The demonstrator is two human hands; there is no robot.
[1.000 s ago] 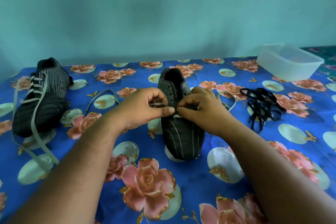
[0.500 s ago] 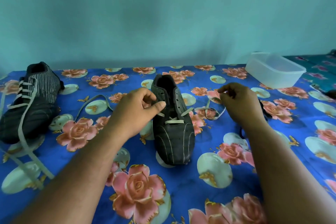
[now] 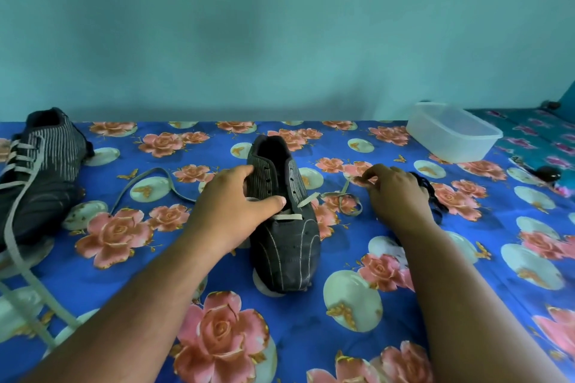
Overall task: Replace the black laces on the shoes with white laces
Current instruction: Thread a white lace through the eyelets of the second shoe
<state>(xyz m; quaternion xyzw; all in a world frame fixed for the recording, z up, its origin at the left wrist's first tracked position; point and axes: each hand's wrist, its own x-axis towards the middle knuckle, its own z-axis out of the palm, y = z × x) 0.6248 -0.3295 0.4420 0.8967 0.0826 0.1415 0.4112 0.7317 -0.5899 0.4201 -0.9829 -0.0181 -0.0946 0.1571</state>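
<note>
On the floral cloth (image 3: pixel 389 336) the left hand (image 3: pixel 230 211) still grips the shoe (image 3: pixel 286 246); the right hand (image 3: pixel 398 196) has drawn the white lace (image 3: pixel 342 199) sideways, pinching it

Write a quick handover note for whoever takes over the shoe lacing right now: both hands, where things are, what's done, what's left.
Left hand: grips the middle shoe at its eyelet side, thumb across the tongue.
Right hand: pinches the free right end of the white lace, pulled out to the side.
Middle shoe: only the bottom row is laced in white; the upper eyelets are open. The lace's other end trails on the cloth to the left.
Left shoe: white lace runs through its rows, ends loose and untied.
Black laces: piled behind the right hand, already out.
Clear tub: far right.
Left: lace up the middle shoe.
</note>
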